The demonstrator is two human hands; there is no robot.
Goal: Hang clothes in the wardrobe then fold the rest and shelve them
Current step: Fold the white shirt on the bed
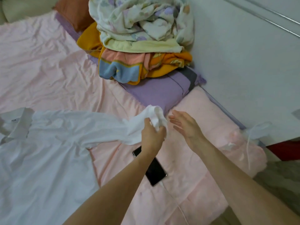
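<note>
Item: white shirt point(48, 143), spread on pink bed point(48, 62), near left. My left hand point(151, 132) grips bunched sleeve end; right hand point(185, 125) open, just beside. Light, soft, limp fabric; I'd take it by collar/shoulders for hanging.

**Bedding, a phone and a cable on the bed**

A pink sheet point(48, 70) covered the bed, creased all over. At the far right a purple pillow point(155, 93) lay against the white wall point(243, 62). On the pillow sat a pile: an orange and blue blanket point(129, 67) lowest, a pale yellow towel point(146, 45) over it, a floral quilt point(142, 20) on top. A brown pillow point(73, 12) lay at the far left of the pile. Nearer, a black phone point(155, 172) lay on the sheet with a white cable point(177, 207) plugged into its near end.
</note>
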